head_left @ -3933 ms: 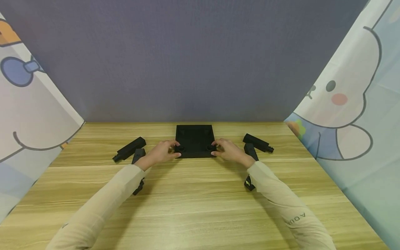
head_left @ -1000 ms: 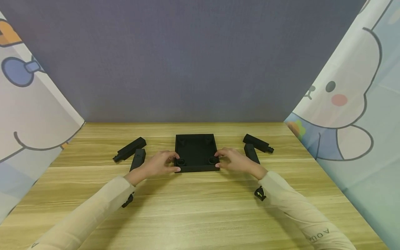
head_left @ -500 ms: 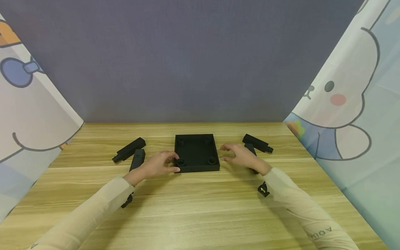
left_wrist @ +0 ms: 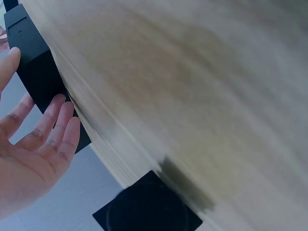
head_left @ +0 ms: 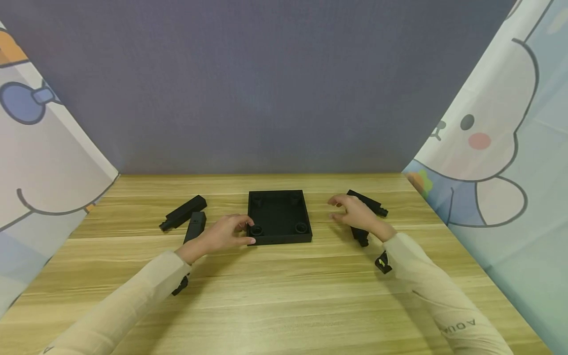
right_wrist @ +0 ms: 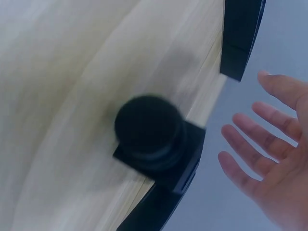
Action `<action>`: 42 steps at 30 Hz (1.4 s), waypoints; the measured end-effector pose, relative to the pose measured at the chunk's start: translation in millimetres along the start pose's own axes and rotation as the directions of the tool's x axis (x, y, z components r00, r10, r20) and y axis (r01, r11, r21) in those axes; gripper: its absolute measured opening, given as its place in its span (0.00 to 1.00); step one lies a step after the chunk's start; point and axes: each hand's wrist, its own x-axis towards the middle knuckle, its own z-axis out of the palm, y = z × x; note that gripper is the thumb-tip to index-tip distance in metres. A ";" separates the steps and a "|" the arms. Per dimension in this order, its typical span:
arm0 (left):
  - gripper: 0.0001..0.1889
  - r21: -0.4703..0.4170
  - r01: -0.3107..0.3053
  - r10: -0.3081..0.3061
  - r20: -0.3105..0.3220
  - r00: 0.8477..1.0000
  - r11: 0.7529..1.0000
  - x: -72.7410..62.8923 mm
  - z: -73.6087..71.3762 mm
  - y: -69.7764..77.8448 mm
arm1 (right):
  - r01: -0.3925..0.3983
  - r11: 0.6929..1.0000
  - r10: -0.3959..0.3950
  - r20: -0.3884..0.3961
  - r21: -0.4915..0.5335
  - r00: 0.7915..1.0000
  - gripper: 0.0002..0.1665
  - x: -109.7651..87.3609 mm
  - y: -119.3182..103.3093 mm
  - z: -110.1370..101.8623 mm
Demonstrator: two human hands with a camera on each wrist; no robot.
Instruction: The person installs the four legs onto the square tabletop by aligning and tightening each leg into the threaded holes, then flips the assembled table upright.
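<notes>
A square black tray [head_left: 279, 212] with raised walls and round sockets in its corners lies on the wooden table. My left hand [head_left: 225, 230] holds its near left corner, the thumb at the front wall and the fingers along the left side; in the left wrist view the fingers curve against the black wall [left_wrist: 43, 79]. My right hand [head_left: 355, 214] is off the tray to its right, fingers spread and slightly bent, with nothing between them. It overlaps two black square posts, the far post [head_left: 370, 203] and the near post [head_left: 360, 236]. In the right wrist view a round-tipped black end [right_wrist: 149, 127] lies beside the hand.
Two more black posts lie left of the tray: a slanted post [head_left: 184, 213] and a post [head_left: 195, 225] partly under my left forearm. Small black devices sit at both wrists. A grey-blue panel [head_left: 262, 88] stands behind the table [head_left: 284, 296]; cartoon-printed sheets hang at both sides.
Both hands drew the tray nearer over the first few seconds. Since then my right hand has let go of it and moved right and slightly back, toward the posts. The left hand stays put.
</notes>
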 end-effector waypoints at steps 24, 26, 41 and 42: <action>0.21 0.021 0.018 -0.018 0.002 1.000 1.000 -1.1 0.8 0.1 | -0.069 0.995 0.065 -0.061 -0.068 0.996 0.23 -2.9 41.2 -15.7; 0.21 0.023 0.016 -0.016 0.001 1.000 1.000 -1.4 0.9 0.1 | -0.075 0.995 0.071 -0.055 -0.073 0.996 0.23 -3.4 41.4 -15.8; 0.21 0.026 0.026 -0.026 0.001 1.000 0.999 -1.3 1.5 0.3 | -0.068 0.993 0.063 -0.056 -0.094 0.996 0.23 -10.9 53.3 -9.4; 0.21 0.025 0.025 -0.025 0.000 1.000 0.999 -1.3 1.5 0.3 | -0.056 0.995 0.051 -0.064 -0.085 0.997 0.23 -11.5 54.3 -9.0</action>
